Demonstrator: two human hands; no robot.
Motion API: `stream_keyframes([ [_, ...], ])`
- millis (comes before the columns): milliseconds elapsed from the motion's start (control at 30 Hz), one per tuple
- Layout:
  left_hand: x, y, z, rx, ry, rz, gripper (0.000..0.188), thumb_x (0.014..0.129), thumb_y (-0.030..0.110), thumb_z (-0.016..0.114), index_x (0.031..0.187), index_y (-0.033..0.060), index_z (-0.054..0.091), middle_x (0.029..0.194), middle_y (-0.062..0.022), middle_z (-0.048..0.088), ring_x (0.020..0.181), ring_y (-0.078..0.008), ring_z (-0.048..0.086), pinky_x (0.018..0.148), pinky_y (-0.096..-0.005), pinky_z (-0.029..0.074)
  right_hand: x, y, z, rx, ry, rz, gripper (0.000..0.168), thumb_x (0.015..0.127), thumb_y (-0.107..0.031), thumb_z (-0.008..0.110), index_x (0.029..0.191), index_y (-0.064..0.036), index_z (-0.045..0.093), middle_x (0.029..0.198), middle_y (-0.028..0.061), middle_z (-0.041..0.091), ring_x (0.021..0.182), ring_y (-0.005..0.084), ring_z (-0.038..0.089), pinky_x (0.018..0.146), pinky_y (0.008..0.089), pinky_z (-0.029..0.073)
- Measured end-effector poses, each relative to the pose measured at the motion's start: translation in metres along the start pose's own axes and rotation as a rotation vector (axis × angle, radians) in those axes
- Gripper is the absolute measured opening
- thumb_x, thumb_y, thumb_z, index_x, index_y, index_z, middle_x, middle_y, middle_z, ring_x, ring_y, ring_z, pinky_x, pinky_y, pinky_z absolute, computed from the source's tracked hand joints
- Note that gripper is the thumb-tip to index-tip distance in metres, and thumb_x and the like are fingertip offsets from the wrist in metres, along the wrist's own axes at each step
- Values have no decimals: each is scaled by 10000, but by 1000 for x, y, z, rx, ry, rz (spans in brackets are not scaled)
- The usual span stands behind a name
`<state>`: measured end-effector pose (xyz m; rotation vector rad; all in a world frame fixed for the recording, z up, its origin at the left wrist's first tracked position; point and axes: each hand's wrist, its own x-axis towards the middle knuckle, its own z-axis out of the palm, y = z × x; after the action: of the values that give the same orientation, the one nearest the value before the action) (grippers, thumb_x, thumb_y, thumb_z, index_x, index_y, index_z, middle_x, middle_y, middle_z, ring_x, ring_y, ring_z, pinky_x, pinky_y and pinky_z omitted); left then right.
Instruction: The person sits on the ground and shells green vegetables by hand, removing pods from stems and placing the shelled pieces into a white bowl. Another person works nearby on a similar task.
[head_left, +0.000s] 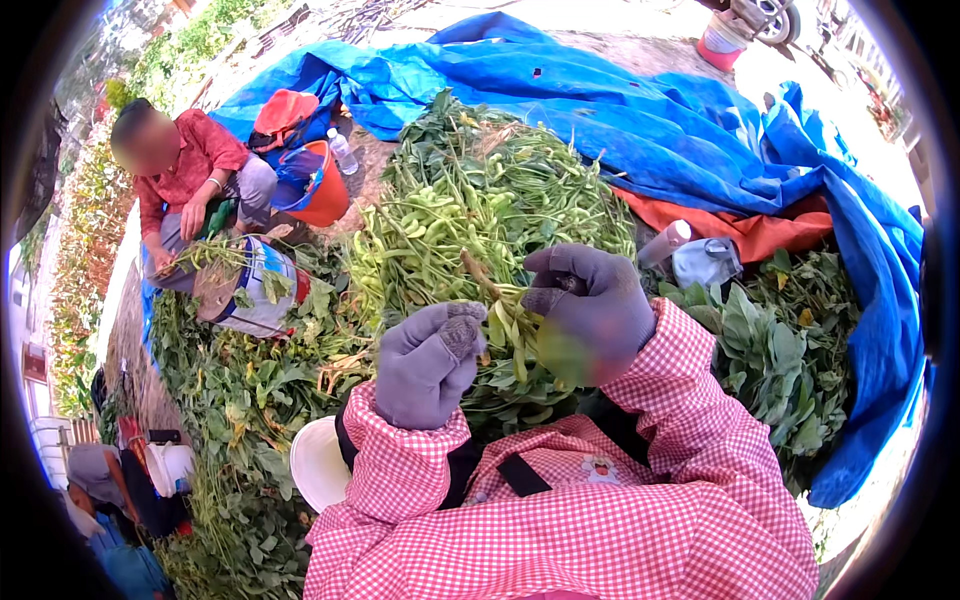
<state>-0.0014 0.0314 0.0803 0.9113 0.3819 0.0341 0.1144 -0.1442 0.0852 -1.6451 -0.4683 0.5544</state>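
Both my hands wear grey-purple gloves and are raised over a heap of green bean plants (442, 217) with many pods on the stalks. My right hand (589, 300) is closed round part of a cut bean stalk (480, 274), whose brown end points up and left and whose pods (517, 330) hang between the hands. My left hand (435, 360) has its fingers curled, thumb against the forefinger, just left of these pods; whether anything is pinched in it cannot be told. A white bucket (319, 461) stands beside my left sleeve.
At the upper left a person in a red shirt (202, 165) sits by a white bucket (266, 289) and an orange bucket (326, 187). Another person (97, 480) is at the lower left. A blue tarpaulin (600, 97) edges the heap; a bottle (664, 244) lies at the right. Leafy stalks (772, 352) lie there too.
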Motion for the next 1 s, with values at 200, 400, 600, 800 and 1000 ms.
stream_keyframes([
  [200, 12, -25, 14, -60, 47, -143, 214, 899, 180, 617, 964, -21, 646, 673, 9, 544, 505, -42, 387, 443, -202, 261, -6, 25, 24, -564, 164, -860, 623, 705, 12, 640, 1304, -54, 482, 849, 122, 651, 663, 283, 654, 549, 344, 526],
  [400, 10, -22, 9, -91, 87, -153, 162, 905, 126, 570, 962, -22, 605, 731, 0, 550, 512, -41, 415, 443, -193, 296, -24, -1, 27, -515, -29, -409, 554, 759, -34, 650, 1280, 17, 471, 864, 125, 615, 583, 184, 610, 542, 261, 493],
  [600, 7, -21, 8, -74, 84, -87, 182, 902, 73, 548, 1016, -62, 595, 747, -32, 584, 454, -27, 376, 402, -187, 258, -78, 36, 16, 471, -470, 531, 535, 909, -130, 546, 1340, 102, 331, 1000, 125, 630, 718, 125, 611, 644, 248, 492],
  [800, 11, -21, -5, 57, -4, -123, 261, 854, 12, 579, 1100, -74, 572, 793, -33, 614, 467, -14, 383, 403, -167, 240, -114, 49, 37, -290, -753, 389, 422, 951, -254, 527, 1283, 3, 473, 1092, 124, 622, 1040, 200, 579, 906, 307, 431],
  [1000, 6, -13, -8, 219, 42, -136, 250, 834, 15, 624, 1071, -66, 620, 768, -24, 632, 523, -10, 447, 448, -156, 316, -53, 3, 12, 198, -176, 294, 318, 906, -207, 546, 1099, 36, 613, 650, 1, 557, 571, 59, 499, 525, 223, 400],
])
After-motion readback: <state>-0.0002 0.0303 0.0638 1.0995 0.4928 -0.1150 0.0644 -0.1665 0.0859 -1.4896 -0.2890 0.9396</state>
